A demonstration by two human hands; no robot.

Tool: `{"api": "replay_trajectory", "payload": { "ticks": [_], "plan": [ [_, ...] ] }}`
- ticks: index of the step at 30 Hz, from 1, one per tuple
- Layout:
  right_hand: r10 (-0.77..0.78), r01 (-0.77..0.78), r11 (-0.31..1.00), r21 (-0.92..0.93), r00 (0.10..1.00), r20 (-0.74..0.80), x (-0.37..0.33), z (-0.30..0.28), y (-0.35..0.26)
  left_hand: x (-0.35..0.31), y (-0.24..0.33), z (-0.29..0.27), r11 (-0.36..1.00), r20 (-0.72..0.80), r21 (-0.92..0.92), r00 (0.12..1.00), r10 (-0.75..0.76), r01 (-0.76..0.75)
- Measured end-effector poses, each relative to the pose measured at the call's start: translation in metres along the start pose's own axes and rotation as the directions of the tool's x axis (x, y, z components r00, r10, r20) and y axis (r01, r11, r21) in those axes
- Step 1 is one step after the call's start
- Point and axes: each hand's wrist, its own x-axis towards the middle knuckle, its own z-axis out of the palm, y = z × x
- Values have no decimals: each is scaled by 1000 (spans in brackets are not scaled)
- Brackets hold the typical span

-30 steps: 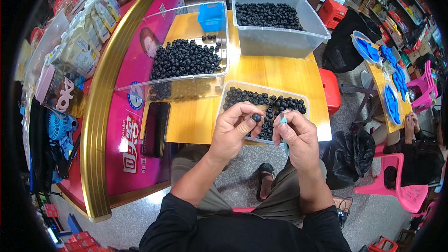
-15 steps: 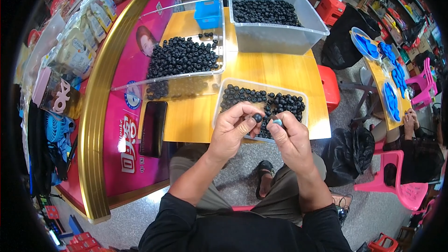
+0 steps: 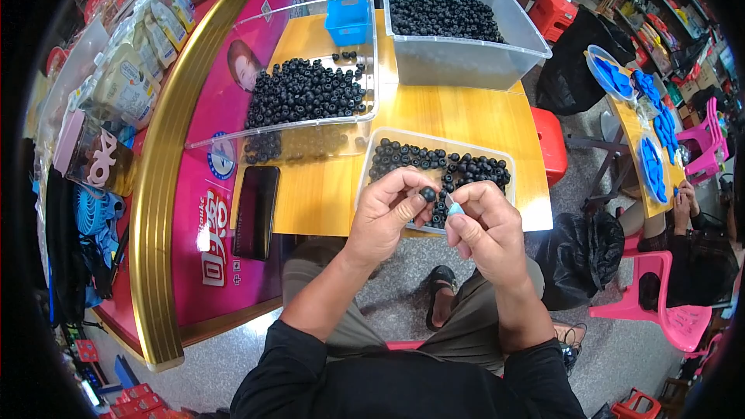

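Note:
Between the thumb and fingers of my left hand [image 3: 380,217] is a round black bead [image 3: 427,194] with a smooth surface. My right hand [image 3: 493,234] pinches a small tool [image 3: 455,209] with a light blue handle and a thin tip that points up towards the bead. A small gap separates tip and bead. Both hands hover over the near edge of a shallow clear tray [image 3: 442,140], which holds many similar black beads [image 3: 483,173]. My fingers hide part of the tray's near side.
A clear bin [image 3: 458,62] full of black pieces stands at the back of the wooden table [image 3: 434,112]. To the left, another clear box [image 3: 374,54] holds beads and a blue basket [image 3: 347,22]. A black phone [image 3: 256,213] lies left. A red stool [image 3: 549,146] stands right.
My right hand has turned slightly and lowered a little, so the tool's thin tip now shows. My left hand stays in place with the bead.

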Motion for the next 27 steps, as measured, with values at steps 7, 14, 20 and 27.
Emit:
{"api": "replay_trajectory", "payload": {
  "ticks": [7, 14, 20, 27],
  "plan": [
    [-66, 66, 998, 16, 997, 37, 1, 6, 5, -4, -4, -4, 998, -17, -52, 999, -46, 46],
    [-130, 132, 990, -51, 991, 39, 1, 6, 8, -6, -2, -8, 991, 35, -77, 993, -109, 112],
    [-118, 120, 993, -18, 988, 97, 1, 0, 12, -6, 0, -12, 995, 90, -63, 993, -74, 80],
    [-119, 121, 993, -13, 987, 107, 2, 0, 10, -4, 1, -15, 998, 113, -12, 991, -66, 68]
  ]
}}
